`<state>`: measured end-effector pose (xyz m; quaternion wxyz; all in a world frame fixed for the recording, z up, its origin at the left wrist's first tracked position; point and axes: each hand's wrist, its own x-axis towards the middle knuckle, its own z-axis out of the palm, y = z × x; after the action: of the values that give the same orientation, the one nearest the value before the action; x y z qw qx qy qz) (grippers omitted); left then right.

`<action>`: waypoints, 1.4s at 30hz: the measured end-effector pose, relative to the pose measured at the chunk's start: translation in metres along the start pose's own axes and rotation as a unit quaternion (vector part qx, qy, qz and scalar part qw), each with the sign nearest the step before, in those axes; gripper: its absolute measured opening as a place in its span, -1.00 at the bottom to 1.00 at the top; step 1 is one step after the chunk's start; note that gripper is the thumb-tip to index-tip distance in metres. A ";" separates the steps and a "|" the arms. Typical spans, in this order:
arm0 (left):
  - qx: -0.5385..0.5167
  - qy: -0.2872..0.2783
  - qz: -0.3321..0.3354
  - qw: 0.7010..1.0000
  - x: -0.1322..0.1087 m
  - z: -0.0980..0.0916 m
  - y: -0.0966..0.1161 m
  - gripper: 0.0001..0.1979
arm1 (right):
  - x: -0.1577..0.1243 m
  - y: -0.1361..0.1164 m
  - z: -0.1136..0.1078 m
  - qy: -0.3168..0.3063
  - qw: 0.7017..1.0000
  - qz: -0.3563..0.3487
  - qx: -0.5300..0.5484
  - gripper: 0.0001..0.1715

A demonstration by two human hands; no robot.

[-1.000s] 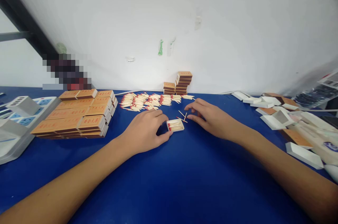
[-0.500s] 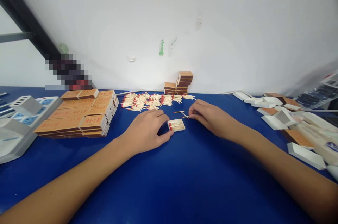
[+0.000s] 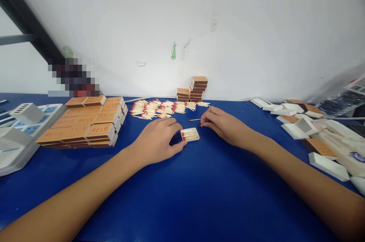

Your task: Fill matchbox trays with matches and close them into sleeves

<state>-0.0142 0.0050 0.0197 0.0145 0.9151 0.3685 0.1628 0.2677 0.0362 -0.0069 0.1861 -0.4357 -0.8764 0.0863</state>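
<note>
A small white matchbox tray with several red-headed matches lying in it rests on the blue table. My left hand has its thumb and fingers closed round the tray's left end. Just beyond the tray's right side, my right hand is pinched at the fingertips, with red match heads showing there; the sticks are mostly hidden by the fingers. A loose match lies on the table left of those fingertips. Behind my left hand spreads a pile of matches.
Stacked orange matchboxes stand left, beside a power strip. More matchboxes are piled against the white wall. Empty white trays and orange sleeves lie scattered at right, near a plastic packet.
My right fingertips have drawn in the matches beside them, so less of the sticks shows. The loose match lies a little differently. My left hand keeps its hold on the tray.
</note>
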 end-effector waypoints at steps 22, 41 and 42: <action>0.000 -0.001 -0.001 1.000 -0.001 0.000 -0.001 -0.74 | 0.000 0.004 -0.014 -0.022 0.997 0.050 0.059 -0.79; -0.006 0.010 0.012 1.000 -0.003 0.003 0.003 -0.74 | -0.006 -0.061 -0.002 0.057 0.998 -0.036 0.017 -0.85; -0.007 0.009 0.012 1.000 -0.003 0.002 0.004 -0.74 | -0.005 -0.057 -0.002 0.070 0.997 -0.031 0.028 -0.84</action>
<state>-0.0130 0.0007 0.0171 0.0155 0.9180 0.3564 0.1732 0.2300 -0.0023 0.0112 0.2613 -0.4079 -0.8717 0.0739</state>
